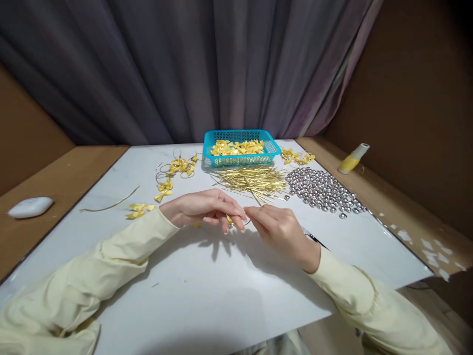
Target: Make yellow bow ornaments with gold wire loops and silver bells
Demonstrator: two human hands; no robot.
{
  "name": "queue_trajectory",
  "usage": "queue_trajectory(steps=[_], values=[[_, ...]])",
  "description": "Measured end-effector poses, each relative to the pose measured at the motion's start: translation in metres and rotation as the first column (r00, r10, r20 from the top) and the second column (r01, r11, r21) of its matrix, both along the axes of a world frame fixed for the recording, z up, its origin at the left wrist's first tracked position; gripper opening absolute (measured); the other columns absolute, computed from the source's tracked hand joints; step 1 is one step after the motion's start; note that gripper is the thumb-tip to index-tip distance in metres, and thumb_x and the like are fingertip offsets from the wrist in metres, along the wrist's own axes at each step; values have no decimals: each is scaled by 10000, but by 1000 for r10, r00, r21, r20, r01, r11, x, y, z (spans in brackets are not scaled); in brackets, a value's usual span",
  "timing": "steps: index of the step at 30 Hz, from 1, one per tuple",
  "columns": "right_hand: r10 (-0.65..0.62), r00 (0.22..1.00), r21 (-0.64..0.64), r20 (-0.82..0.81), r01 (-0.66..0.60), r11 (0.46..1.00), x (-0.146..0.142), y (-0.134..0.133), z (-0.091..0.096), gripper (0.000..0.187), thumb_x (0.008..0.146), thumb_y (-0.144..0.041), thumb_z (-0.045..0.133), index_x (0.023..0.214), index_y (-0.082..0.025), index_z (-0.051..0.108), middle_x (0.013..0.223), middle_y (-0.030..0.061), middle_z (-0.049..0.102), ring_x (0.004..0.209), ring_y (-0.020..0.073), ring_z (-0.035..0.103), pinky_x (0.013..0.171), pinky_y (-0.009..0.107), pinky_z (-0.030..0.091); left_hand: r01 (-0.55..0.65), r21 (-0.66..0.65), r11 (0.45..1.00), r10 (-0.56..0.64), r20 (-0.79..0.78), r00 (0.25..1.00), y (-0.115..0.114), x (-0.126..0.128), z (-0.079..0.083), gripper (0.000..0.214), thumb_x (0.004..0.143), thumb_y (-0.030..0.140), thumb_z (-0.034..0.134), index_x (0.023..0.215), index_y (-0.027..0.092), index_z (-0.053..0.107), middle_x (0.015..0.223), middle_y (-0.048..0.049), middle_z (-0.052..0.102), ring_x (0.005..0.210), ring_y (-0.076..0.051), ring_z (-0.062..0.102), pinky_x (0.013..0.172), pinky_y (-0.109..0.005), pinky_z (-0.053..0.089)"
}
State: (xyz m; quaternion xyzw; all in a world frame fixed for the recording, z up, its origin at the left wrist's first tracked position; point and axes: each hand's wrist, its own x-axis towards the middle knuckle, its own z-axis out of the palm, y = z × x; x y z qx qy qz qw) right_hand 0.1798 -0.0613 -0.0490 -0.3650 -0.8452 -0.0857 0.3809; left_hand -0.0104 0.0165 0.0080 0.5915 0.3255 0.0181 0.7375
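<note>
My left hand (209,207) is over the middle of the white board, its thumb and fingers pinched around a small yellow ribbon bow (230,221), mostly hidden by the fingers. From the bow a thin wire tie (249,222) curves across to my right hand (283,229), whose thumb and fingertips are closed on its end. The two hands' fingertips nearly meet. Just beyond them lies a heap of gold twist ties (251,181). A yellow bow (137,211) rests beside my left wrist, and another bow (164,188) sits a little farther back.
A blue basket (274,154) of yellow bows stands at the back. Silver bell-like pieces (321,187) spread at right. Bows with wire loops (181,166) lie back left, others (297,157) back right. A dark pen-like tool (316,240) is by my right wrist; a yellow thread spool (354,159) stands right.
</note>
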Motion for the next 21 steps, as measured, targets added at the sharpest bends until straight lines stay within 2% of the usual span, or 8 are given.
queue_trajectory(steps=[5, 9, 17, 21], values=[[-3, 994, 100, 107, -7, 995, 1, -2, 0, 263, 824, -58, 466, 1067, -56, 566, 838, 94, 684, 662, 163, 575, 587, 278, 425, -8, -5, 1000, 8, -35, 999, -3, 2, 4, 109, 756, 223, 644, 759, 128, 699, 784, -79, 720, 451, -56, 583, 297, -106, 209], [8, 989, 133, 150, -28, 991, 2, -2, -1, 299, 811, -59, 469, 1096, -27, 550, 918, 123, 681, 687, 177, 570, 593, 299, 446, -8, -33, 999, 7, -29, 1000, -3, 2, 4, 126, 755, 237, 648, 771, 121, 696, 797, -90, 720, 461, -63, 590, 296, -108, 208], [17, 992, 122, 125, -32, 992, 1, -2, -1, 294, 793, -45, 478, 1076, -26, 559, 902, 110, 680, 688, 184, 561, 578, 307, 439, 12, -5, 1000, -12, 1, 1000, -1, 0, -1, 152, 790, 238, 609, 780, 121, 706, 800, -93, 718, 471, -62, 588, 288, -111, 200], [18, 997, 73, 69, -23, 997, 0, -2, -1, 271, 804, -46, 468, 1057, -67, 563, 847, 87, 678, 673, 167, 561, 583, 292, 427, -17, -5, 1000, 17, 4, 1000, -2, 2, 0, 135, 774, 226, 627, 750, 119, 706, 764, -74, 712, 415, -35, 537, 287, -112, 193]])
